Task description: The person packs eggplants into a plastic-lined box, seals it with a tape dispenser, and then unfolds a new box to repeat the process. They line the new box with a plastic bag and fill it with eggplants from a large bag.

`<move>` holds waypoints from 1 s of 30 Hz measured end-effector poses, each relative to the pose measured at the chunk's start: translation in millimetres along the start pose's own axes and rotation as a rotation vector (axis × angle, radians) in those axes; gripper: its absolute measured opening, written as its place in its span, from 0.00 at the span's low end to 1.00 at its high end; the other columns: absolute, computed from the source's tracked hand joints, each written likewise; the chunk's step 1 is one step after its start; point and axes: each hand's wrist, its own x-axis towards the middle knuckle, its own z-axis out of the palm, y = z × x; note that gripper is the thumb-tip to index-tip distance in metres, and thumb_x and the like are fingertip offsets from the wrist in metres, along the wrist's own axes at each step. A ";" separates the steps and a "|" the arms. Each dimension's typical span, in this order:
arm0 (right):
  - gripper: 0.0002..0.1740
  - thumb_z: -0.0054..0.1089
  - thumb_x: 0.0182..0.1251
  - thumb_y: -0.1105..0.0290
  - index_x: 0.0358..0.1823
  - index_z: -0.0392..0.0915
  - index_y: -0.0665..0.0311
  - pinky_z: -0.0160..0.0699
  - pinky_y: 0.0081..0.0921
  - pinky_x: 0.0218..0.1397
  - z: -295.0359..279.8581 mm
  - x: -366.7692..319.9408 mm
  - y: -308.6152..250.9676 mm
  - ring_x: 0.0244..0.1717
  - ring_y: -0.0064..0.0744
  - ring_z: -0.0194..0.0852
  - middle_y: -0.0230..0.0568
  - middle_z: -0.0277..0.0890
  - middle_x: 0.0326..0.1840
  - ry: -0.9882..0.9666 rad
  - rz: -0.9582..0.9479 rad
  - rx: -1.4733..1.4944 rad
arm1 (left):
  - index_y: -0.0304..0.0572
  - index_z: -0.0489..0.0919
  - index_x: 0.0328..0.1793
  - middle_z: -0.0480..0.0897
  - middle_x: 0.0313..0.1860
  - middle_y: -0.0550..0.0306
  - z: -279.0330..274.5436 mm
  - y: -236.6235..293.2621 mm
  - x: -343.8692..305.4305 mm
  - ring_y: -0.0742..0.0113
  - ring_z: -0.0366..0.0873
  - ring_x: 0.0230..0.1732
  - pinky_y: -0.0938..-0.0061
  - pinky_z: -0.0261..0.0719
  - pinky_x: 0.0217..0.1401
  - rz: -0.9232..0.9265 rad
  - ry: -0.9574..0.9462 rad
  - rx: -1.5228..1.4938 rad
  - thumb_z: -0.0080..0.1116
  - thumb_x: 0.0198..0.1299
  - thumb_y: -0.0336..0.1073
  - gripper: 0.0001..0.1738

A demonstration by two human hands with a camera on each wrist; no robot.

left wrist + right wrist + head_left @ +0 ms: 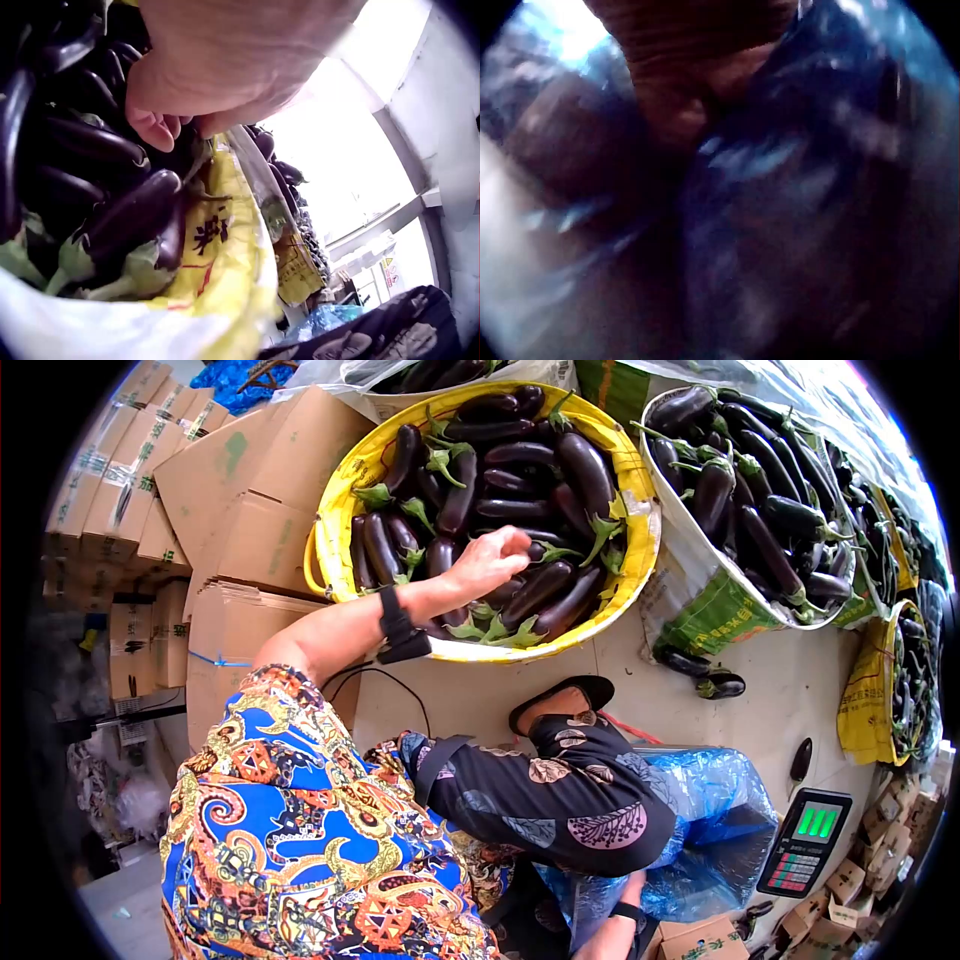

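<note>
My left hand [490, 565] reaches over a yellow-lined basket [322, 535] full of dark purple eggplants [530, 595]. In the left wrist view, the curled fingers of my left hand [202, 82] lie close against a dark eggplant beside a green stem; I cannot tell whether they grip it. Low in the head view, my right hand [632, 890] is at a blue plastic bag [720, 790] by the person's knee. The right wrist view is dark and blurred: bunched blue plastic [780, 195] surrounds my right hand [697, 97], whose fingers are mostly hidden.
A white sack [690, 605] of eggplants stands right of the basket, with a few loose eggplants [705, 675] on the floor. Farther right are a yellow sack [865, 705] and a scale with a lit green display [815, 825]. Flattened cardboard boxes [260, 510] lean at left.
</note>
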 end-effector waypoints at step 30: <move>0.11 0.60 0.61 0.71 0.44 0.81 0.67 0.76 0.51 0.49 -22.6 -57.3 -51.0 0.47 0.66 0.77 0.60 0.81 0.43 0.245 -0.157 -0.115 | 0.45 0.74 0.46 0.77 0.35 0.61 115.5 37.6 107.6 0.76 0.71 0.25 0.81 0.69 0.21 -0.268 0.120 -0.716 0.62 0.67 0.51 0.18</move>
